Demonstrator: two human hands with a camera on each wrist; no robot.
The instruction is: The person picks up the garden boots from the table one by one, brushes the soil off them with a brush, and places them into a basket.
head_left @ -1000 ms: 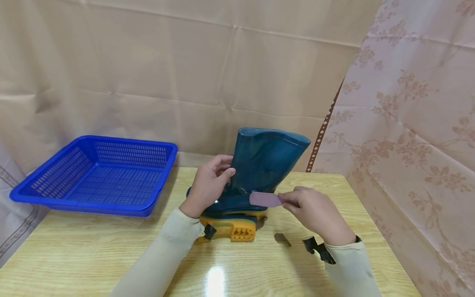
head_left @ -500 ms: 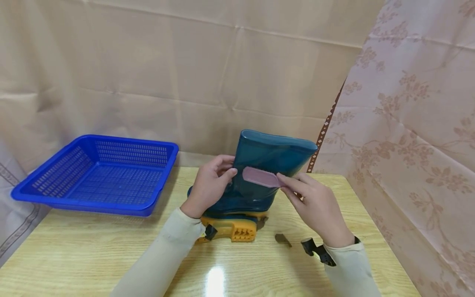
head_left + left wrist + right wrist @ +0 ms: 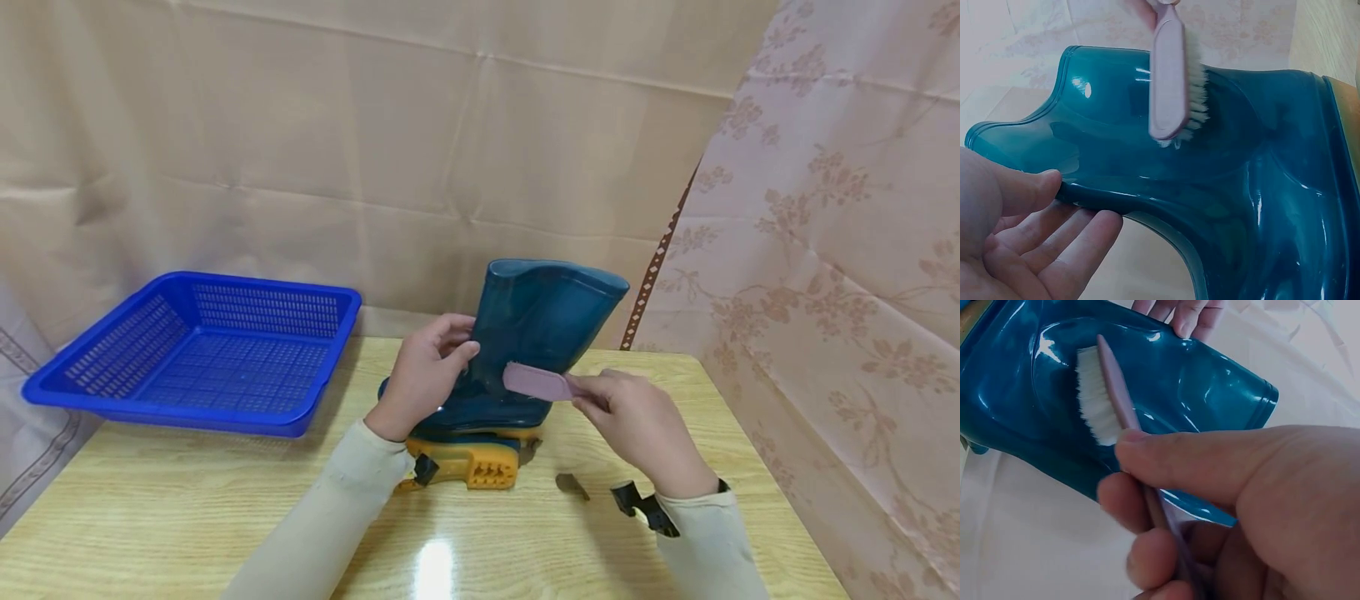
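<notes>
A glossy teal rubber boot (image 3: 536, 325) leans to the right, its top opening upward. My left hand (image 3: 425, 375) holds the edge of its shaft, thumb on the near side and fingers behind, as the left wrist view (image 3: 1041, 231) shows. In my right hand (image 3: 637, 425) is the handle of a pale pink brush (image 3: 537, 382). White bristles (image 3: 1095, 394) face the boot's side at the lower shaft; whether they press on it is hard to tell. Below lies a second boot, its yellow sole (image 3: 480, 465) toward me.
A blue perforated plastic basket (image 3: 202, 358) stands at the left of the wooden table (image 3: 247, 508). Brown flakes (image 3: 572, 486) lie right of the yellow sole. A beige curtain (image 3: 300, 150) hangs behind, and a floral cloth (image 3: 847, 250) on the right.
The brush went up the shaft, then came back down, ending slightly above where it was a second ago. The boot's top swung right and returned. My left hand stays nearly still.
</notes>
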